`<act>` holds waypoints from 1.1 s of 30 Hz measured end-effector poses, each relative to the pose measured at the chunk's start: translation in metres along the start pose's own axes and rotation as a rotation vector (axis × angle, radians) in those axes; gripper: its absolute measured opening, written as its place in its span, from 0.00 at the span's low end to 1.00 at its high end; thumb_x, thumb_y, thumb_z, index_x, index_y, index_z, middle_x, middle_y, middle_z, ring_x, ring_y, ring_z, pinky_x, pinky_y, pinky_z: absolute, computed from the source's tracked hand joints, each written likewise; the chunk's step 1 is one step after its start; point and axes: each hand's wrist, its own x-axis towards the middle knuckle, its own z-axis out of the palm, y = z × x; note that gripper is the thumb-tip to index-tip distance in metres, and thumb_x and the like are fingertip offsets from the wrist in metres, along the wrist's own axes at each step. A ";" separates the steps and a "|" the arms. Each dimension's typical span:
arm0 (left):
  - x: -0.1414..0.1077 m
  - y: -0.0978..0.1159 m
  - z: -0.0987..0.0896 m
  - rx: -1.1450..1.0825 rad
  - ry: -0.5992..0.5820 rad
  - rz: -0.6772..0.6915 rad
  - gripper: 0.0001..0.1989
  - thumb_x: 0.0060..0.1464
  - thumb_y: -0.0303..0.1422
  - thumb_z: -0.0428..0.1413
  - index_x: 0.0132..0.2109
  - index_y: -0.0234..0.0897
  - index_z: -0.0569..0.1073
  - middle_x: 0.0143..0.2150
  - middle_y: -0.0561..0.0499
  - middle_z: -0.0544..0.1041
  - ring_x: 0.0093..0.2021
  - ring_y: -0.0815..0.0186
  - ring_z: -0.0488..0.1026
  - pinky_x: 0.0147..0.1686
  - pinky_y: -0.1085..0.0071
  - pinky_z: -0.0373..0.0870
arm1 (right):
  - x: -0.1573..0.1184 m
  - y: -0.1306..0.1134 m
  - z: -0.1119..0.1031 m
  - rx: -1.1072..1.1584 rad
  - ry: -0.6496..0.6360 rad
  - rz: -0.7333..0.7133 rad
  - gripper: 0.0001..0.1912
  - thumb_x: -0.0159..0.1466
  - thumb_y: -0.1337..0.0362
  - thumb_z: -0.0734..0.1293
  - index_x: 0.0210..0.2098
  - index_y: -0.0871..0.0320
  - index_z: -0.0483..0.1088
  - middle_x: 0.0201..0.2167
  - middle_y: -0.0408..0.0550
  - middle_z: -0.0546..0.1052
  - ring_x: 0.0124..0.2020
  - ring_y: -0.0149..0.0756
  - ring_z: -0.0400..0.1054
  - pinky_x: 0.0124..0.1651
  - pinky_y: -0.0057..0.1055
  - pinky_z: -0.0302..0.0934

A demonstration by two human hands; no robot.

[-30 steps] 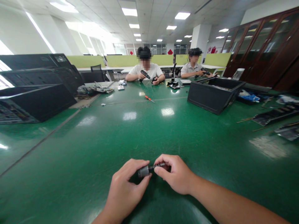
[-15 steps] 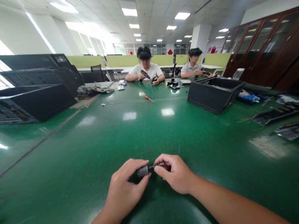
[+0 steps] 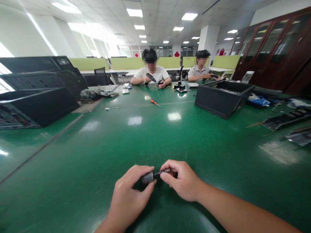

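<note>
A small dark metal part (image 3: 148,177) with a grey cylinder at its left end and a thin ridged shaft (image 3: 165,171) at its right lies sideways between my hands, low in the middle of the head view. My left hand (image 3: 131,192) holds the cylinder between thumb and fingers. The thumb and fingertips of my right hand (image 3: 182,179) pinch the shaft. Both hands are just above the green table (image 3: 150,142). The curled fingers of my right hand partly hide the far end of the shaft.
An orange screwdriver (image 3: 154,102) lies further back. A black bin (image 3: 218,100) stands at the right, dark panels (image 3: 36,106) at the left. Two people (image 3: 152,74) sit across the table, with power drills (image 3: 151,77). Metal parts (image 3: 286,121) lie far right.
</note>
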 end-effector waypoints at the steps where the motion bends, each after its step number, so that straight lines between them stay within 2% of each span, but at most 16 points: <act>1: 0.000 0.000 0.000 0.002 0.000 -0.003 0.12 0.54 0.29 0.61 0.46 0.43 0.78 0.39 0.52 0.81 0.37 0.65 0.79 0.38 0.72 0.75 | 0.000 0.000 0.000 0.004 0.001 0.002 0.06 0.65 0.62 0.67 0.38 0.58 0.74 0.24 0.40 0.71 0.25 0.30 0.66 0.28 0.26 0.56; 7: 0.000 0.001 -0.002 0.006 -0.002 -0.001 0.11 0.54 0.29 0.61 0.46 0.42 0.78 0.39 0.51 0.81 0.37 0.64 0.79 0.38 0.71 0.76 | 0.000 -0.001 0.000 0.010 0.009 0.005 0.06 0.65 0.63 0.67 0.38 0.59 0.74 0.24 0.40 0.71 0.25 0.30 0.67 0.29 0.26 0.57; 23: 0.000 0.001 -0.001 -0.002 0.010 -0.004 0.12 0.54 0.29 0.61 0.46 0.43 0.78 0.39 0.54 0.81 0.37 0.67 0.78 0.39 0.74 0.74 | 0.000 0.000 0.000 0.050 0.014 0.014 0.06 0.65 0.63 0.67 0.38 0.59 0.72 0.24 0.40 0.70 0.25 0.30 0.66 0.28 0.26 0.57; 33: 0.002 0.002 -0.001 0.003 0.023 -0.014 0.11 0.54 0.30 0.61 0.46 0.42 0.79 0.38 0.52 0.81 0.37 0.65 0.79 0.38 0.72 0.76 | 0.000 0.000 0.000 0.046 0.021 0.004 0.06 0.65 0.63 0.66 0.38 0.59 0.72 0.24 0.40 0.70 0.24 0.30 0.67 0.27 0.25 0.56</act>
